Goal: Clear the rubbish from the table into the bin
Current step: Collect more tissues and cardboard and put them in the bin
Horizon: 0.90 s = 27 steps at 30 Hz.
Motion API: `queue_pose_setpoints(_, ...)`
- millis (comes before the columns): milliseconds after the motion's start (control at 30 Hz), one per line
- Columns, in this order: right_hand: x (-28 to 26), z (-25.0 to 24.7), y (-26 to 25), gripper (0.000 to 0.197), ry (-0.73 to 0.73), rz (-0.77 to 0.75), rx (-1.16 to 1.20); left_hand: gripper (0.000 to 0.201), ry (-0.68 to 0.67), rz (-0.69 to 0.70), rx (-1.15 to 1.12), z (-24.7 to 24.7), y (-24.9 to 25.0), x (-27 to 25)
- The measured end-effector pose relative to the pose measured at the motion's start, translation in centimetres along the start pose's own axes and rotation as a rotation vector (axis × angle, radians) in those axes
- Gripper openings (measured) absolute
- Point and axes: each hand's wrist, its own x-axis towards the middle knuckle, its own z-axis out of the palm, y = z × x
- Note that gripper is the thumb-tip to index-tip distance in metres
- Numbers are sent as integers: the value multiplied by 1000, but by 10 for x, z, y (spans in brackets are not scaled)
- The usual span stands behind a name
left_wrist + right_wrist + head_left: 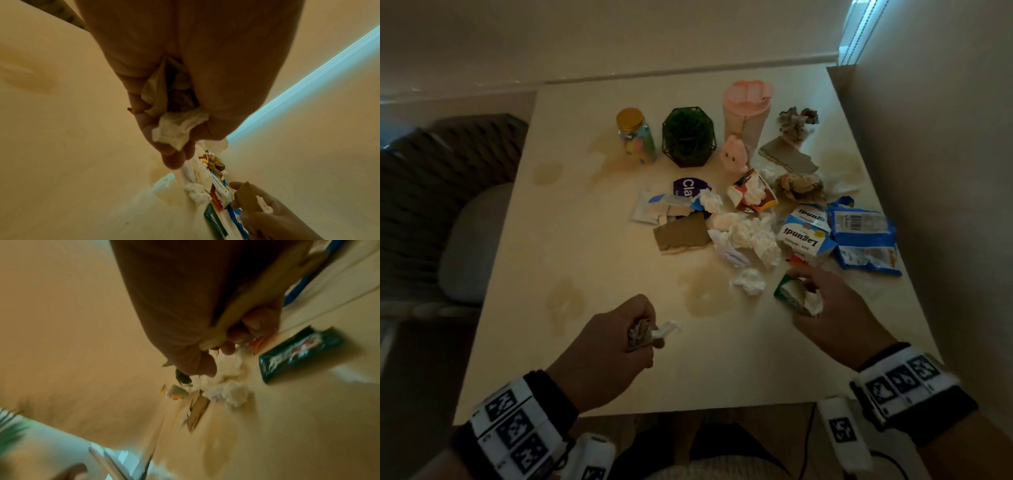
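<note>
My left hand (650, 334) hovers over the near middle of the table and grips a crumpled brown paper (156, 91) with a white tissue (176, 128). My right hand (804, 298) is at the pile's near edge, fingers curled round a cardboard scrap (246, 198) and a bit of white tissue (813, 301). A green wrapper (300, 353) lies flat on the table just under it. The pile holds crumpled tissues (753, 236), a small tissue ball (750, 281), a milk carton (804, 233), a blue wrapper (866, 240), a cardboard piece (683, 234) and a red-and-white carton (753, 195). No bin is in view.
At the back of the stained table (585, 240) stand a gold-lidded jar (635, 137), a plant in a black pot (688, 137), a pink container (748, 109) and a pink bunny figure (734, 154). A chair (479, 240) is on the left, a wall close on the right.
</note>
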Motion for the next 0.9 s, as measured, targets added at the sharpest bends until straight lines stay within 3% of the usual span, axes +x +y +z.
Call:
queue_pose_setpoints(100, 19, 29, -13, 63, -99, -128, -205, 18, 25, -42, -38, -14, -21, -20)
queue_pose_setpoints(233, 43, 56, -23, 58, -219, -106, -411, 26, 87, -111, -77, -37, -46, -42)
queue_pose_setpoints(333, 56, 67, -23, 55, -225, -80, -444, 27, 114, -149, -81, -52, -60, -56)
queue_pose_setpoints(500, 57, 77, -27, 31, 16, -34, -352, 26, 107, -212, -102, -70, -80, -72)
queue_pose_setpoints(667, 52, 65, -27, 41, 152, 32, -271, 26, 123, -228, -90, -75, -94, -75)
queue_pose_setpoints(800, 40, 36, -23, 32, 194, 40, -57, 28, 104, -299, -115, -69, -93, -77)
queue_pose_setpoints(900, 38, 12, -28, 40, 141, 56, 125, 35, 77, -343, -229, -63, -90, -80)
